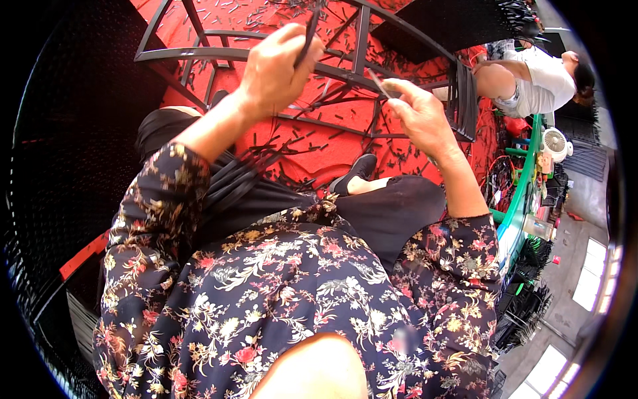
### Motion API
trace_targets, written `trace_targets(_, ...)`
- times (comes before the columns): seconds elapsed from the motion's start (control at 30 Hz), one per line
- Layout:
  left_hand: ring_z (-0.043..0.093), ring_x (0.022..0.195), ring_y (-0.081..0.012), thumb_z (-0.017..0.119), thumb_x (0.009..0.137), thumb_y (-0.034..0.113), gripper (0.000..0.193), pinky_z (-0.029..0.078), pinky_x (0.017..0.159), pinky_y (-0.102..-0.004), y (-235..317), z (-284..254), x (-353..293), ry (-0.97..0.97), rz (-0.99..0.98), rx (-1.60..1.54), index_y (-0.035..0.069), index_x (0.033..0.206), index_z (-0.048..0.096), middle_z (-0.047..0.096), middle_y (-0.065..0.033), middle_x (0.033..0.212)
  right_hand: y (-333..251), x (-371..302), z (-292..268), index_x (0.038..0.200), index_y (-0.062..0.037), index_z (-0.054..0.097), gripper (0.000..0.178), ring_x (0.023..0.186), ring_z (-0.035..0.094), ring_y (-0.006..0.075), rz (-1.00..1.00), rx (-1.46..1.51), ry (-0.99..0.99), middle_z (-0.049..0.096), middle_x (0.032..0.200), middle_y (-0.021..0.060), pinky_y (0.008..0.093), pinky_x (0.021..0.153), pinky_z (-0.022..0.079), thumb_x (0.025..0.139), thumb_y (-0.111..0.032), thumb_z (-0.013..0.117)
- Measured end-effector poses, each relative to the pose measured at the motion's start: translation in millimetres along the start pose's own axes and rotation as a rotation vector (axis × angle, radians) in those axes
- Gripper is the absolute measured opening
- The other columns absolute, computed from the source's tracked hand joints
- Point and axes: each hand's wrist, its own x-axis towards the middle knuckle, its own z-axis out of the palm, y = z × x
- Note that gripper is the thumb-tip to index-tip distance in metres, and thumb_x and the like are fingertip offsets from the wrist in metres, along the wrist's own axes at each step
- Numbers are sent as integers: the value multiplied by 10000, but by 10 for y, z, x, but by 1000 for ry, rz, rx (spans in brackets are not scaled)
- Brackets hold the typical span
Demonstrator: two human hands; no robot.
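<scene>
A black metal frame [362, 41] of bent and straight bars stands in front of my knees. My left hand [276, 70] is raised at its near bar, fingers closed round a dark flat strip [309, 33] that points up and away. To the right, my right hand [422, 116] pinches a thin greyish pointed tool [379, 83], its tip close to the frame's bar. I cannot make out the tool's exact kind. Black strips [463, 100] are wound tightly side by side on the frame's right end. A bundle of loose black strips [232, 179] lies over my lap on the left.
Short black offcuts are scattered over the red floor covering [319, 156]. Dark woven panels [73, 100] rise at the left. A co-worker in white [541, 76] sits at the right, near a green rail [525, 179] and a white fan [555, 144].
</scene>
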Motion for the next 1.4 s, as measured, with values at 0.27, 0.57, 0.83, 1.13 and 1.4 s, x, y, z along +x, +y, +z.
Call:
trace_targets(0.27, 582, 632, -224, 534, 847, 122, 148, 447, 595, -331, 174, 650, -471, 44, -593, -423, 11, 877, 626, 595, -119, 715, 660, -15, -125, 1111, -32, 561, 263, 540, 481, 39, 112, 394, 319, 552, 699, 1, 199, 489, 417, 852, -74, 550)
trace_targets(0.57, 528, 701, -178, 511, 873, 152, 184, 414, 636, -296, 140, 895, -471, 73, -691, -427, -5, 858, 606, 571, -73, 729, 923, 353, -107, 1118, -103, 520, 270, 891, 595, 343, -170, -391, 614, 616, 970, 140, 417, 759, 484, 850, -140, 523)
trace_targets(0.83, 572, 700, -126, 499, 903, 165, 199, 447, 638, -265, 251, 760, -435, 75, -845, -600, -1, 864, 600, 625, -46, 753, 830, 402, 40, 1151, -151, 472, 273, 849, 607, 351, -96, -417, 632, 608, 1000, 127, 446, 707, 495, 882, -194, 464)
trace_targets(1.13, 337, 435, -71, 487, 885, 207, 208, 279, 412, -231, 482, 472, -74, -84, -1297, -749, 64, 745, 544, 439, 30, 576, 793, 428, 105, 1162, -147, 439, 281, 826, 609, 362, -22, -432, 580, 605, 991, 136, 459, 684, 497, 889, -210, 442)
trace_targets(1.4, 272, 399, -41, 529, 861, 203, 206, 198, 364, -237, 319, 212, 175, -456, -1224, -320, 59, 714, 546, 348, 70, 504, 744, 381, 160, 1166, -140, 432, 278, 810, 603, 373, -21, -435, 569, 601, 982, 143, 468, 662, 496, 899, -211, 412)
